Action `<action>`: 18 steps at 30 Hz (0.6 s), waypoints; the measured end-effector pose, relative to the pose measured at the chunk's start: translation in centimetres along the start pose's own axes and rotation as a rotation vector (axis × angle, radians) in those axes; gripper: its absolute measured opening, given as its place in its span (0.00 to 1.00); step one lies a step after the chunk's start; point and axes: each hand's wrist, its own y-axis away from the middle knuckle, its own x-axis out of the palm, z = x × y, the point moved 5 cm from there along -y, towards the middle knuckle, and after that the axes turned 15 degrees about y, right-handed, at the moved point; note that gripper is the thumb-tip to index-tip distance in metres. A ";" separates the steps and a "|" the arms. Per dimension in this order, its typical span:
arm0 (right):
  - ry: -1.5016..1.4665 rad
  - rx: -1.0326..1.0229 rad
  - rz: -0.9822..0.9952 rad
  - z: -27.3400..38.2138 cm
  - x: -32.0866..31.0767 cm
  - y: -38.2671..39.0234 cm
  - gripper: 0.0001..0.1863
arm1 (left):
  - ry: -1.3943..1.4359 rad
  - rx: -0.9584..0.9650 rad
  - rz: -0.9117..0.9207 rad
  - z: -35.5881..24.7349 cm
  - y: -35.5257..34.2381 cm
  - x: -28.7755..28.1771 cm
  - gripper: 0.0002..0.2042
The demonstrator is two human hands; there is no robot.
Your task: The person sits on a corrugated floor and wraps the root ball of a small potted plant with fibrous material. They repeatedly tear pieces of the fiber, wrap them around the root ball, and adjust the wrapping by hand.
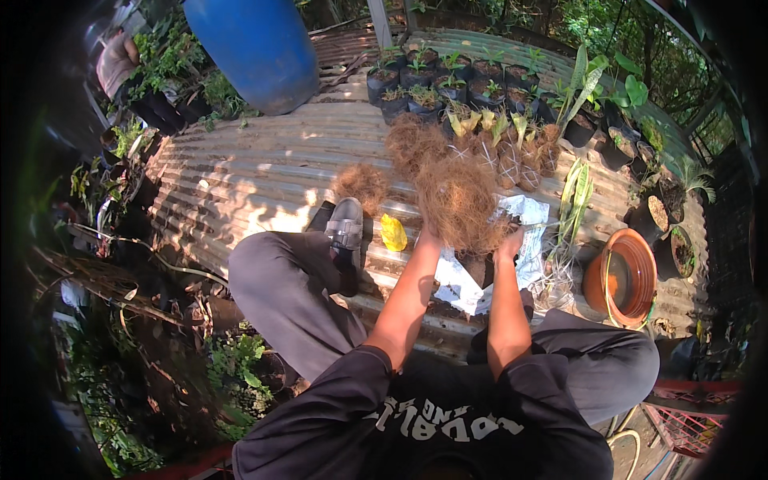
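Observation:
A large loose clump of brown coconut fibre [458,196] is between my two hands, raised over the white sheet. My left hand [430,230] grips its left side, with the fingers mostly buried in the strands. On the right side, my right hand [510,242] closes on the lower edge of the same clump. Beneath lies a crumpled white plastic sheet [528,212] with some dark soil [478,270] on it. A smaller tuft of fibre [362,187] and a yellow plastic packet [393,233] rest to the left of my hands.
Fibre-wrapped plants [510,160] stand in a bunch just beyond, with black potted seedlings [452,76] behind. Cut long leaves [574,196] and a brown basin [621,276] are at right. A blue barrel [260,52] stands far left on corrugated metal sheeting [232,176]; a person [120,68] is beyond.

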 end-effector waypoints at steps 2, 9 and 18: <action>-0.198 0.043 0.098 1.1 1.1 -0.4 0.24 | 0.010 -0.003 0.009 0.3 -0.2 -0.3 0.24; -0.150 -0.101 0.011 3.8 2.4 -2.2 0.21 | 0.069 -0.008 0.079 0.2 -1.4 -1.2 0.24; 0.119 -0.192 -0.022 4.0 0.9 0.9 0.21 | 0.149 -0.035 0.090 -1.7 -0.5 -5.5 0.24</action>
